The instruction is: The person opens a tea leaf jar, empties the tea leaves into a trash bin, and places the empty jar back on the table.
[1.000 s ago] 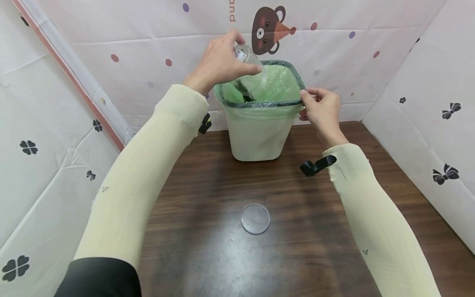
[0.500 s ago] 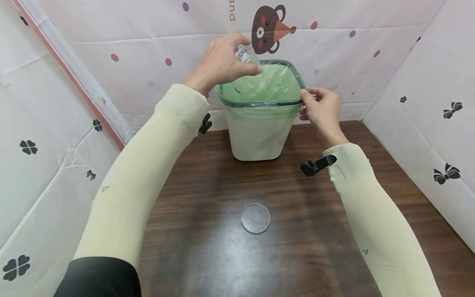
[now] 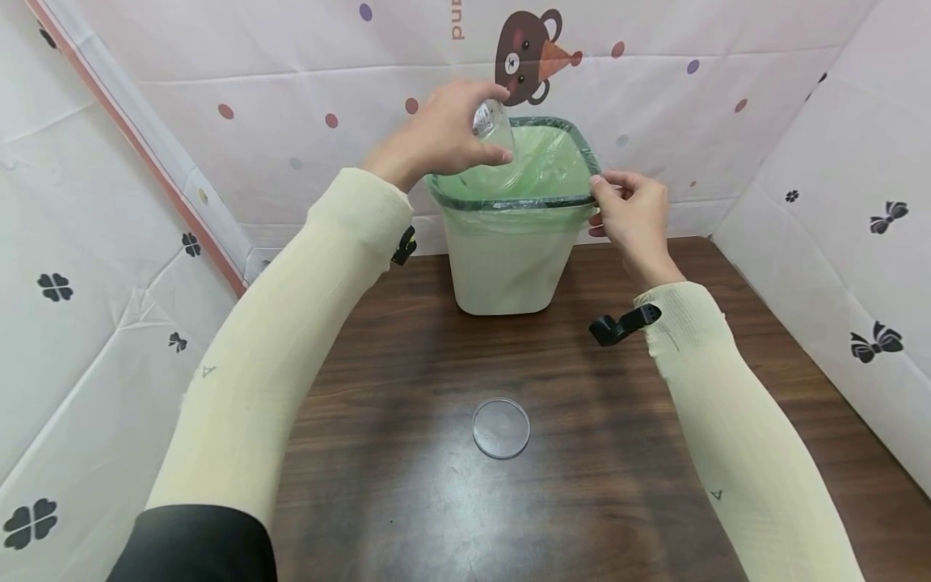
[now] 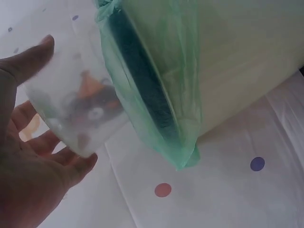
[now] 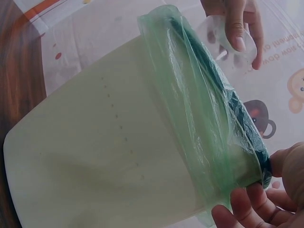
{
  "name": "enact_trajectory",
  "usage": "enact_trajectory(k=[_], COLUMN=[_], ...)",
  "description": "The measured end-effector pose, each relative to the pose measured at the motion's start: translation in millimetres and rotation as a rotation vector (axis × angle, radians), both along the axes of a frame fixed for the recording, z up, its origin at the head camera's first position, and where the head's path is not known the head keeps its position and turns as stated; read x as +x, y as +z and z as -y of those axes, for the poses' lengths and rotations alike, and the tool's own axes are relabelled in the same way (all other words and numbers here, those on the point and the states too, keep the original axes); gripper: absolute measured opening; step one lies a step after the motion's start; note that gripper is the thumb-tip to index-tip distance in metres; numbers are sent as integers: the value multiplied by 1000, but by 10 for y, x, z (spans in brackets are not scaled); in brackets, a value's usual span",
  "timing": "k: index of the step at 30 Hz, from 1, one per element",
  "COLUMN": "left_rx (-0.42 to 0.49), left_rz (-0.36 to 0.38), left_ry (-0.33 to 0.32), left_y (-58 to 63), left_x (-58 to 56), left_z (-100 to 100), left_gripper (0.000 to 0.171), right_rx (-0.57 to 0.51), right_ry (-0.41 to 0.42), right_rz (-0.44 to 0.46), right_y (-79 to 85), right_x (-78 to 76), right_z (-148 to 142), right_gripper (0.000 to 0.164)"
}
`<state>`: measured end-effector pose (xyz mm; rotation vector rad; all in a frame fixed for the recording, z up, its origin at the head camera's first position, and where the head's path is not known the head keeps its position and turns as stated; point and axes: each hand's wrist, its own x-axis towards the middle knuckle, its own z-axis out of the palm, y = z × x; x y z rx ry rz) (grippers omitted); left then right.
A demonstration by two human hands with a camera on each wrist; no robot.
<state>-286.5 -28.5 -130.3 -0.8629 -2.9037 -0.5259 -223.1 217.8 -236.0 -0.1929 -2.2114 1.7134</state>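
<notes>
My left hand (image 3: 447, 133) grips a clear plastic jar (image 3: 498, 133) with a small white label, thumb on one side and fingers on the other. The jar is tipped mouth-down over the opening of a pale trash bin (image 3: 502, 271), and its lower end overlaps the bin in the head view. A green bag (image 3: 549, 166) lines the bin and folds outward over its dark rim. At the rim's right corner, my right hand (image 3: 631, 214) pinches the edge through the bag, as the right wrist view also shows. The inside bottom of the bin is hidden.
A round clear lid (image 3: 500, 428) lies flat on the dark wooden table (image 3: 378, 380), in front of the bin. Directly behind the bin hangs a printed sheet (image 3: 291, 121) with a bear and dots. Similar patterned sheets close off the left and right sides.
Dark stuff seen at the jar's mouth one second ago has gone from it. My left hand has lowered slightly and shifted right with the jar. The right hand has stayed in place.
</notes>
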Motion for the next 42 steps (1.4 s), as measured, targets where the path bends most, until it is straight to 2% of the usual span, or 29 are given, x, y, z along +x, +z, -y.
enact_trajectory(k=[5,13,20,31,38,42], left_rx=[25,32,105,34,132,144], left_rz=[21,25,17,-13,-10,-11], left_ry=[43,44,68,35,46,76], left_y=[13,23,16,23,13,13], left_x=[25,53,52,64,64,77], left_z=[-18,-14,-35,-54,-61,-57], left_gripper=[76,73,76,69,73,74], right_rx=[3,-8,-3,-1,-6,-5], right_ry=[-4,-5,-4,-4,0,2], right_rz=[-6,-3,5,0,5,4], right_y=[-6,-8,-1,-5,-5,-10], right_x=[-2,-6,-6,-1,-1,-5], right_z=[1,-3,-3,-13,-13,-18], right_gripper=[47,47,47,46,47,48])
